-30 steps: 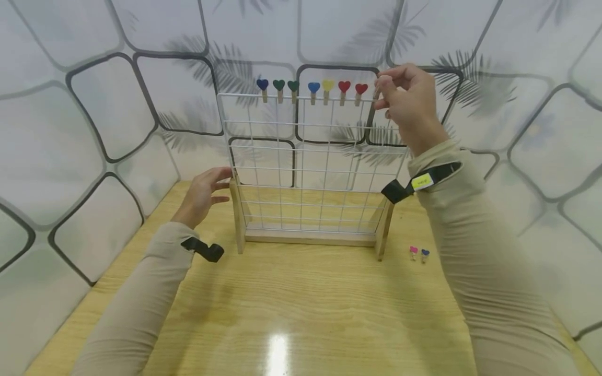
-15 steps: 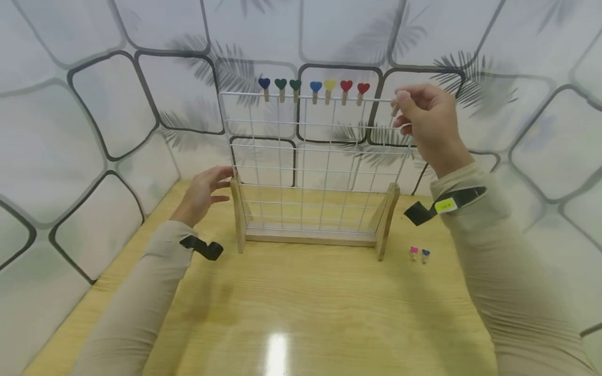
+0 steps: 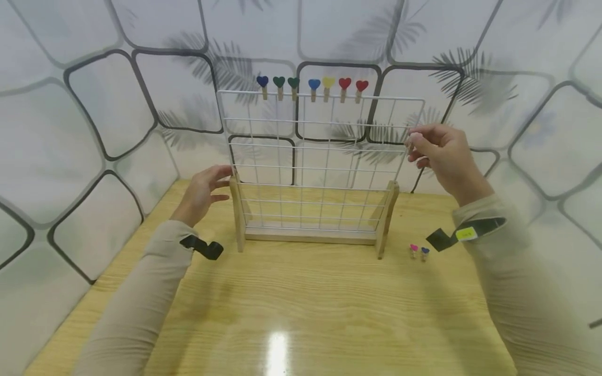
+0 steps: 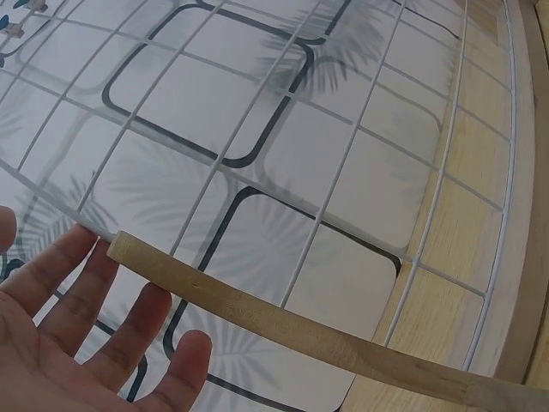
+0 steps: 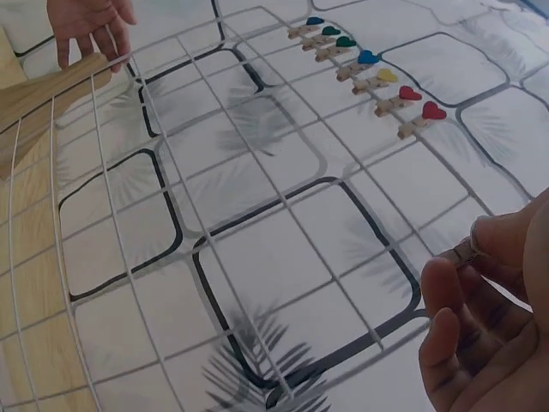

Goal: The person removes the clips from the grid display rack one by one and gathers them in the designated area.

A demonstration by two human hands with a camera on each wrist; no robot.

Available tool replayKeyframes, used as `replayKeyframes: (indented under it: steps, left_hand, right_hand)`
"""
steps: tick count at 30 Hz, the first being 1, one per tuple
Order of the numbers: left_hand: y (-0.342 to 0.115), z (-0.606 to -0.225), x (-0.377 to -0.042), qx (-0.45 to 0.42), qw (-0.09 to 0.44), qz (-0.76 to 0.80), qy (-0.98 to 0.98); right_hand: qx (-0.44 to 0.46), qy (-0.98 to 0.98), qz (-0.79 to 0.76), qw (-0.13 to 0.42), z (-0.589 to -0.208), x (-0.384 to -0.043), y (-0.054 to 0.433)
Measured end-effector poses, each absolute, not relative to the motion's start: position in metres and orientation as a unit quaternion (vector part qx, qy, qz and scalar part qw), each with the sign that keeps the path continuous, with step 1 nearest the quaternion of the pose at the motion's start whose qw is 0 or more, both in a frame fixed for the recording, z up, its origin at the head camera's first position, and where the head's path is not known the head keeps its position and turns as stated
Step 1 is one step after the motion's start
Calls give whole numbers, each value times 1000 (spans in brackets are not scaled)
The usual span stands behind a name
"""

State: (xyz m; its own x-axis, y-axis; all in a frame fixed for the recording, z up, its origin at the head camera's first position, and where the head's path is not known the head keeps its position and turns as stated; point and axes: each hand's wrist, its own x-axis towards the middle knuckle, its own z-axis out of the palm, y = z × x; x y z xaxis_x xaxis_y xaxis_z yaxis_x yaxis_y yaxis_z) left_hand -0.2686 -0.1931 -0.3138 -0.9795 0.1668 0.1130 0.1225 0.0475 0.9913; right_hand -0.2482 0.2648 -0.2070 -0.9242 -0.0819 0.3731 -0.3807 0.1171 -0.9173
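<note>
A white wire grid [image 3: 310, 148] stands upright in a wooden base [image 3: 310, 237]. Along its top wire sits a row of small heart clothespins: navy [image 3: 263, 82], two green, blue [image 3: 314, 84], yellow [image 3: 327, 82] and two red [image 3: 345, 84]. Beside the grid's right edge, my right hand [image 3: 444, 154] pinches a small wooden clothespin [image 5: 461, 252] between thumb and finger; the fingers cover its heart end. My left hand [image 3: 199, 193] is at the left side, relaxed fingers resting against the frame edge and the top of the wooden upright [image 4: 257, 316].
Two more clothespins, one pink [image 3: 414, 248] and one dark blue [image 3: 425, 251], lie on the wooden table [image 3: 301, 297] right of the base. A white patterned backdrop [image 3: 338, 36] rises behind and at both sides.
My right hand has moved from the top wire right and downward, past the grid's upper right corner, with the clothespin in its pinch. The left hand has stayed in place.
</note>
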Motion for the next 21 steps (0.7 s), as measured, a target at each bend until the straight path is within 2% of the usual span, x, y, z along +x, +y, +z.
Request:
replayKeyframes:
  steps: [14,21]
  left_hand:
    - [-195,-316,-268,93,20,679,728]
    - [-194,-317,-270,87,-7,651,754]
  right_hand:
    - [105,-787,603,75,-263,-246,316]
    - [81,-772,629,46,-290,-241,342]
